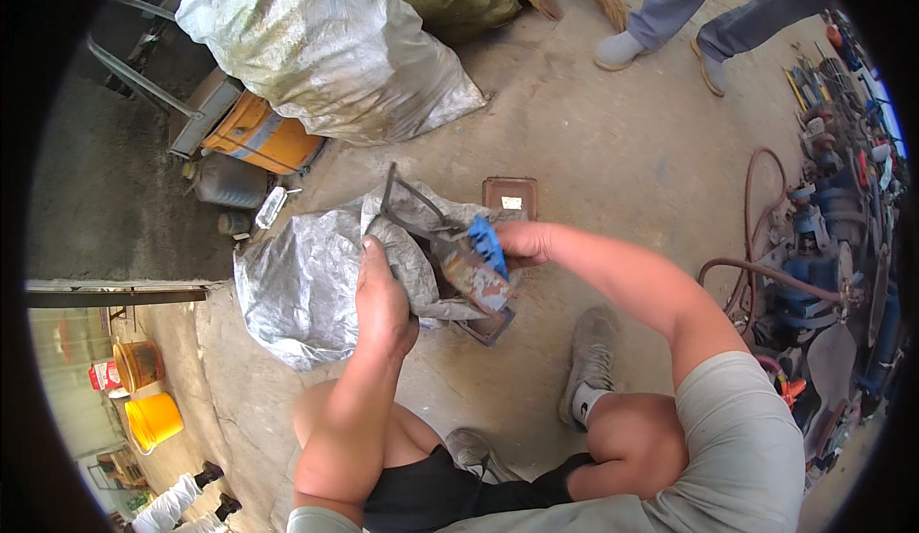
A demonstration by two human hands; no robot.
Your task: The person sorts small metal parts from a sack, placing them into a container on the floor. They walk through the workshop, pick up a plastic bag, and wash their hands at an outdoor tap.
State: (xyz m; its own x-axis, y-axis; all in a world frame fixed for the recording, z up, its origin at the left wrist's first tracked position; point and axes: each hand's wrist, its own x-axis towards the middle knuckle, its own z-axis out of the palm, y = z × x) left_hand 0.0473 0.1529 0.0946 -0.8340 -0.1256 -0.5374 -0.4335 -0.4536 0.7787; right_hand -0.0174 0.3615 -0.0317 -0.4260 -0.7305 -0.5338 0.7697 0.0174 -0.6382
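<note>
My left hand (381, 296) is closed on the rim of a grey woven sack (306, 279) that slumps on the floor. At the sack's mouth is a rusty metal piece (476, 279) with worn pale paint. A dark bent metal bar (414, 198) rises above the sack beside it; whether the two are joined I cannot tell. My right hand (523, 243) grips a blue jagged-edged piece (487, 245) against the rusty metal. Its fingertips are partly hidden. What lies deeper in the sack is out of sight.
A brown square tray (510, 198) lies beyond my right hand. A large white sack (335, 45) and an orange bucket (263, 134) stand at the back left. Tools and machine parts (833, 217) with a hose (756, 188) line the right. Another person's legs (704, 7) are at the far right.
</note>
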